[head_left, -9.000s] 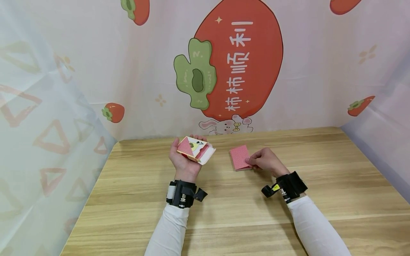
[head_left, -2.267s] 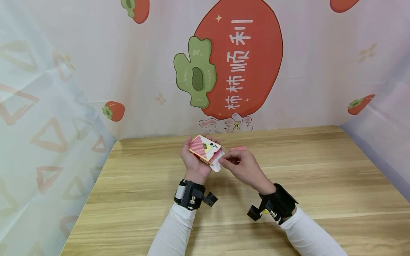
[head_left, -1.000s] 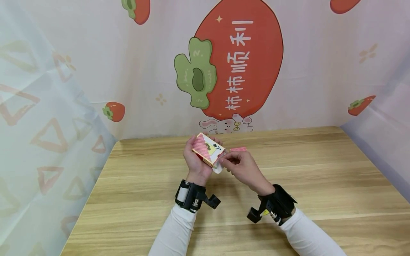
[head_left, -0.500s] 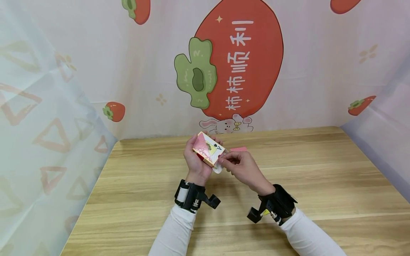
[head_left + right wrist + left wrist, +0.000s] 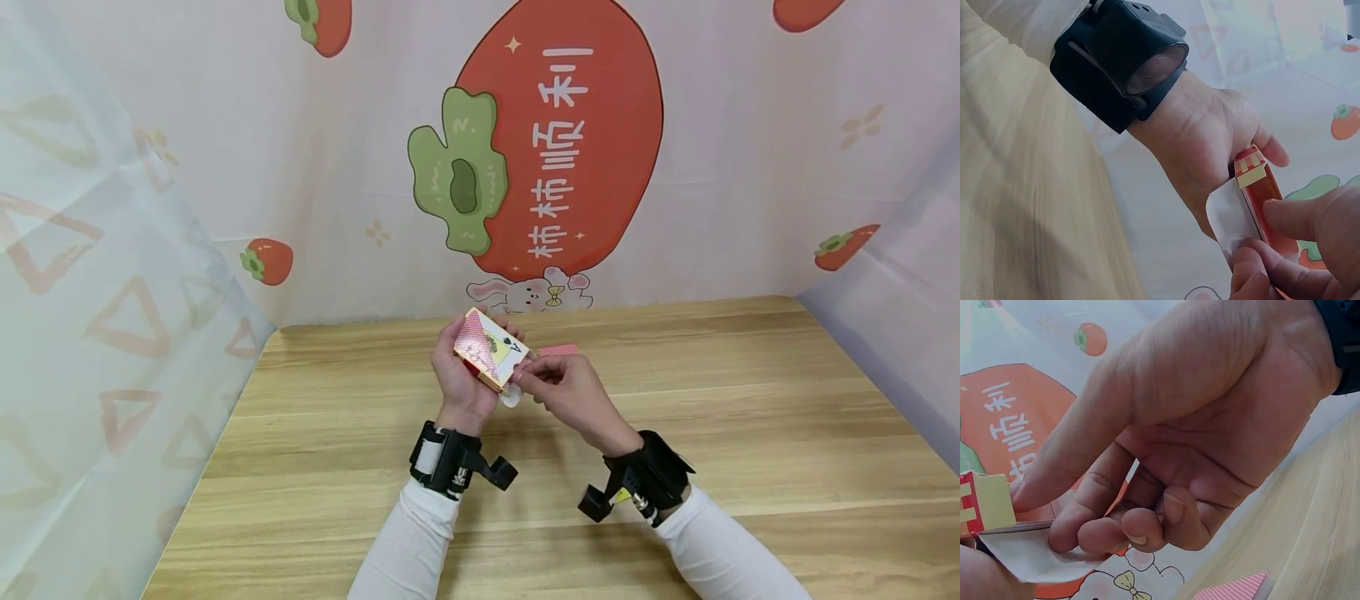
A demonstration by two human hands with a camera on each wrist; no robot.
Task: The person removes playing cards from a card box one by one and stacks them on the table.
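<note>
My left hand (image 5: 457, 387) lies palm up and grips a playing card box (image 5: 487, 346) above the table, thumb along one edge and fingers round the far side. The box has a red-patterned corner and a printed ace of spades. Its open end faces my right hand (image 5: 576, 398), with the white flap (image 5: 1229, 215) hanging out. Thumb and fingers of my right hand pinch at that end, where card edges show in the left wrist view; the fingertips partly hide the cards. On the table lies a red-backed card stack (image 5: 558, 350), mostly behind my right hand.
The wooden table (image 5: 330, 442) runs back to a fabric backdrop (image 5: 337, 208) printed with persimmons and a rabbit. Another cloth (image 5: 75, 417) hangs along the left side. Each wrist wears a black camera mount (image 5: 453, 458).
Since the oldest frame my right hand has gone from the stack on the table to the box's open end. My left hand has shifted right; lately the box has turned only slightly.
</note>
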